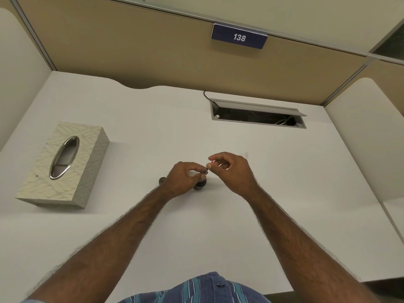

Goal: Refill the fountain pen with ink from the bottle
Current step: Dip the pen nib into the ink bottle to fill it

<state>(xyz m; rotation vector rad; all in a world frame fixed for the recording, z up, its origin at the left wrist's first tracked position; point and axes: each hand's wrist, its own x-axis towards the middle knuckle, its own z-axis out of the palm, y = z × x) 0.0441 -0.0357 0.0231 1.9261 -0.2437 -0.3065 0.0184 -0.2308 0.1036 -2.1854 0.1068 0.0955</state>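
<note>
A small dark ink bottle (200, 185) stands on the white desk (284, 182), partly hidden under my left hand (183, 180). Its dark cap (162, 180) lies just left of that hand. My left hand pinches a small dark pen part (205, 171) above the bottle between thumb and forefinger. My right hand (231, 171) meets it from the right and pinches a thin part with a pink-red bit (211, 163) showing at its fingertips. Most of the pen is hidden by my fingers.
A patterned tissue box (63, 165) with an oval metal slot sits at the left. A cable hatch (258, 114) stands open in the desk at the back right, below a partition with a blue sign (239, 37).
</note>
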